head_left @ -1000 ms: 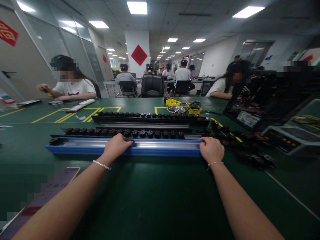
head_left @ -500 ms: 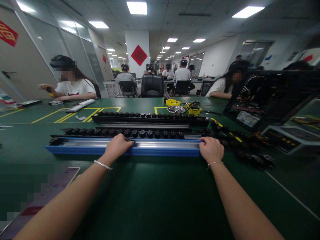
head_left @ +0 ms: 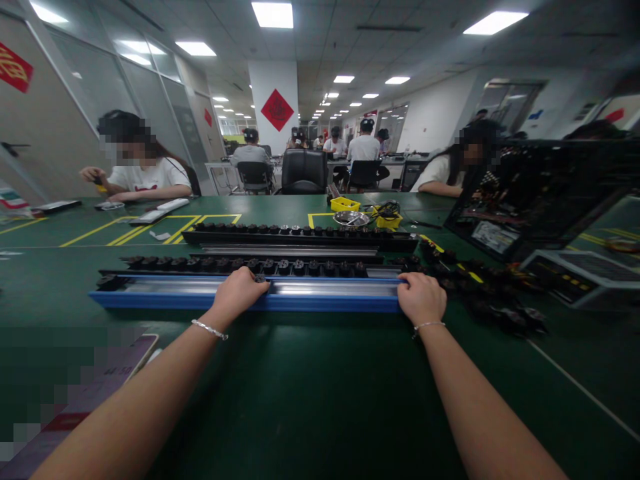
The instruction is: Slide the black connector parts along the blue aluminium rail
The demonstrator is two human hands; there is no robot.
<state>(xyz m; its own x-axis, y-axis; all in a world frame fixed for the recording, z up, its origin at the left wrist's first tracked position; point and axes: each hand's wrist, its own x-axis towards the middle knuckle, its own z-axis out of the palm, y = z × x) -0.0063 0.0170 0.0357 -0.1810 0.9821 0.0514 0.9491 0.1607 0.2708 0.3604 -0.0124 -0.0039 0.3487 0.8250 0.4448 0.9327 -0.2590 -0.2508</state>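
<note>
Grasping the blue rail (head_left: 330,304) at its right end, right hand (head_left: 424,298) curled around it. My left hand (head_left: 239,293) bends over the channel at a dark piece (head_left: 259,277); pinched or merely touched, cannot tell. Rail lies on green table (head_left: 320,387), just before a row of black sockets (head_left: 284,267).

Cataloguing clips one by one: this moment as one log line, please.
left hand: on blue rail, near middle; right hand: holding its right end; behind: round black parts

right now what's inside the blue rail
The blue rail has a shiny channel, a black piece at its left end, and another dark bit by the left hand. Spots under it and the right hand are hidden.
</note>
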